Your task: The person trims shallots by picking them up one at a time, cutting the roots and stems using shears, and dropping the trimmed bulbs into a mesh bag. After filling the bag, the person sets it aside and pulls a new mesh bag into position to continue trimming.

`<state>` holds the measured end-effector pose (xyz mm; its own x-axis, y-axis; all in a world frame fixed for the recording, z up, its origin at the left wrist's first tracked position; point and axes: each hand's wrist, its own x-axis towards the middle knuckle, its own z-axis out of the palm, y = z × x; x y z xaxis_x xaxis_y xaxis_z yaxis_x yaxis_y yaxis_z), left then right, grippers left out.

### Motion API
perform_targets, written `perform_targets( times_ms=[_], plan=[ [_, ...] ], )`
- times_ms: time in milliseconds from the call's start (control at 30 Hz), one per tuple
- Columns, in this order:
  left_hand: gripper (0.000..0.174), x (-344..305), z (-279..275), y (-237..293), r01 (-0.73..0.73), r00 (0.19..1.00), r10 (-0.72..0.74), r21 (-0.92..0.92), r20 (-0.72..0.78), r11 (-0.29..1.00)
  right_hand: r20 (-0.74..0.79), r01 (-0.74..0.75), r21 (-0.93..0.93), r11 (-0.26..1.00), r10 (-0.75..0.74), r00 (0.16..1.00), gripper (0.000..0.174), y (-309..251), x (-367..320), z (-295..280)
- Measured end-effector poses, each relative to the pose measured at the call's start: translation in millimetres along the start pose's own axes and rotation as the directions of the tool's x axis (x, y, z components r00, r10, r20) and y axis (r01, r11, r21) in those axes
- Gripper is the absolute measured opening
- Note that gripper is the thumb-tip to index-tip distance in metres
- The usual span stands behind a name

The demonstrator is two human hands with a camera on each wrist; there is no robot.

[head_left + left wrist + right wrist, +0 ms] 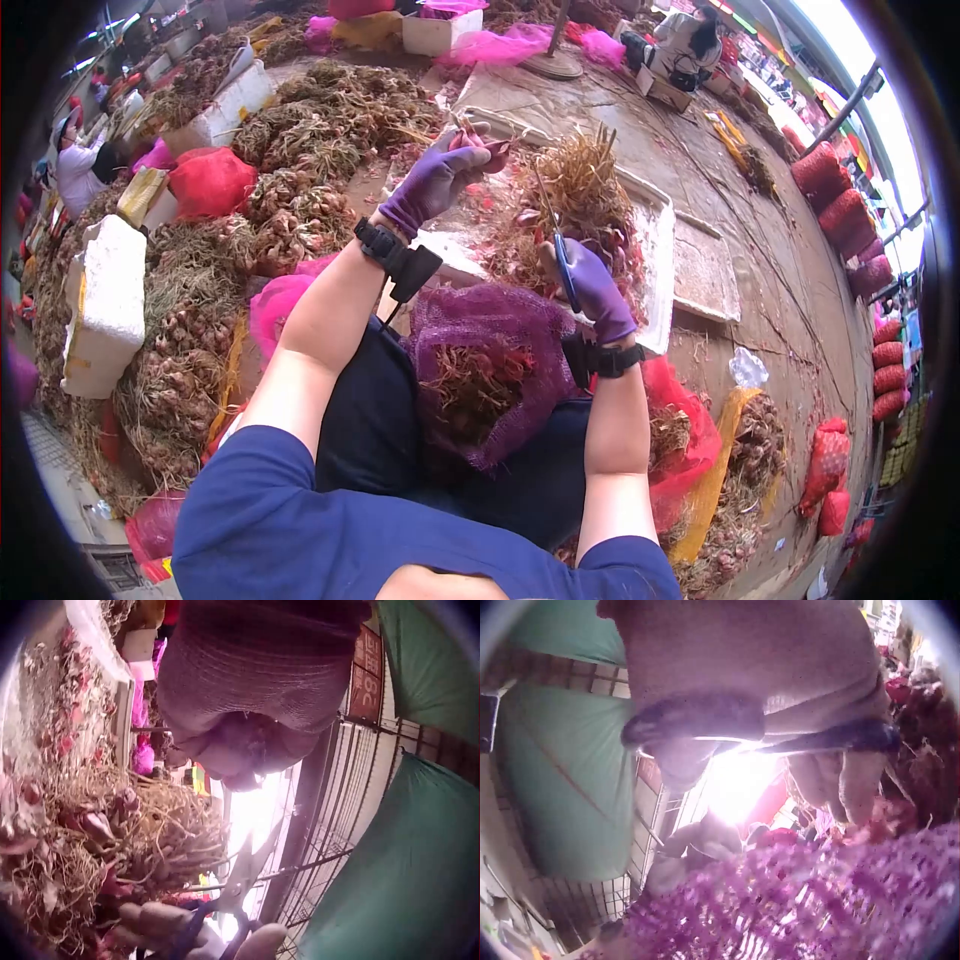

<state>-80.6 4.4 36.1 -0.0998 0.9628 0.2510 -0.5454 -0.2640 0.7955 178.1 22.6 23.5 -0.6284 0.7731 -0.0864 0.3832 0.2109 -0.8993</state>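
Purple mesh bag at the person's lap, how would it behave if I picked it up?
The purple mesh bag would probably sag and fold, since its thin netting lies crumpled. It may be light for its size, as the dry scraps showing inside look wispy and loosely tangled.

White foam box (108, 300), red sacks (848, 224) (a stack), green sheet (397, 862).
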Motion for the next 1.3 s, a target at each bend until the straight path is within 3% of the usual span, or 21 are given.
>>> perform_targets(
  times_ms=[67,133,267,367,467,533,600,667,733,767,833,900,967,1000,1067,1133,1200,1300],
  plan=[
    [0.047,0.3,-0.5,0.8,0.003,1.000,-0.003,0.005,-0.001,1.000,0.015,0.031,0.069,0.997,-0.032,0.999,0.042,-0.5,-1.1,0.6],
    [0.047,-0.6,0.5,2.6,0.071,0.994,-0.076,0.066,0.078,0.995,0.090,0.049,0.090,0.995,-0.057,0.994,0.055,4.9,2.5,-1.6],
    [0.047,-2.9,7.8,1.5,0.088,0.991,-0.098,0.107,0.094,0.990,0.126,0.013,0.078,0.997,-0.023,0.992,0.053,2.5,3.4,-3.4],
    [0.049,-1.2,5.0,-4.9,0.096,0.987,-0.107,0.089,0.118,0.991,0.068,0.048,0.041,0.998,-0.051,0.996,0.052,13.0,8.5,0.2],
    [0.051,-1.5,4.1,-5.9,0.137,0.982,-0.153,0.141,0.111,0.981,0.033,-0.046,0.179,0.983,0.040,0.999,0.052,11.0,10.8,2.0],
    [0.053,-2.5,6.8,-6.5,0.163,0.973,-0.179,0.111,0.149,0.980,-0.126,-0.070,0.422,0.904,0.135,0.983,0.044,0.8,5.0,3.1],
    [0.053,-4.1,11.2,-7.9,0.190,0.966,-0.204,0.095,0.158,0.977,-0.191,-0.033,0.352,0.935,0.107,0.976,0.044,7.2,11.9,-1.3],
    [0.053,-4.2,11.0,-13.5,0.221,0.958,-0.232,0.077,0.167,0.972,-0.218,0.130,0.522,0.843,-0.016,0.976,0.040,-1.5,8.9,-1.8],
    [0.064,-3.8,11.5,-22.2,0.232,0.928,-0.284,0.224,0.242,0.947,-0.247,0.174,0.509,0.843,-0.050,0.968,0.033,-7.2,9.6,6.3],
    [0.067,-5.7,17.7,-28.8,0.259,0.910,-0.305,0.188,0.281,0.947,-0.265,0.207,0.484,0.850,-0.083,0.961,0.030,-7.8,12.4,12.1],
    [0.060,-7.5,22.8,-37.0,0.261,0.873,-0.336,0.244,0.353,0.934,-0.283,0.227,0.352,0.908,-0.128,0.951,0.030,-3.2,17.0,13.1],
    [0.057,-7.0,24.8,-44.2,0.258,0.857,-0.365,0.313,0.362,0.914,-0.295,0.219,0.386,0.896,-0.105,0.950,0.026,2.2,18.6,10.6],
    [0.044,-11.6,41.6,-38.5,0.130,0.941,-0.196,0.238,0.277,0.962,-0.340,0.181,0.463,0.868,-0.015,0.940,0.020,-7.6,13.2,11.3],
    [0.044,-12.6,42.9,-37.2,0.129,0.940,-0.196,0.242,0.279,0.962,-0.342,0.185,0.465,0.866,-0.017,0.939,0.020,-6.7,14.2,13.6],
    [0.034,-15.2,46.8,-34.3,0.121,0.973,-0.186,0.378,0.139,0.918,-0.393,0.214,0.590,0.779,0.046,0.918,0.018,-1.9,17.3,17.2],
    [0.030,-16.1,49.6,-39.2,0.082,0.984,-0.132,0.350,0.123,0.933,-0.386,0.223,0.610,0.761,0.039,0.922,0.017,1.4,18.1,17.9],
    [0.022,-13.8,43.2,-47.1,-0.017,0.999,-0.010,0.556,0.044,0.831,-0.378,0.231,0.628,0.743,0.032,0.925,0.017,2.7,17.5,17.8],
    [0.013,-15.4,45.5,-50.1,-0.012,0.999,0.042,0.684,-0.028,0.729,-0.409,0.239,0.612,0.754,0.043,0.912,0.015,1.6,18.0,17.7]
  ],
)
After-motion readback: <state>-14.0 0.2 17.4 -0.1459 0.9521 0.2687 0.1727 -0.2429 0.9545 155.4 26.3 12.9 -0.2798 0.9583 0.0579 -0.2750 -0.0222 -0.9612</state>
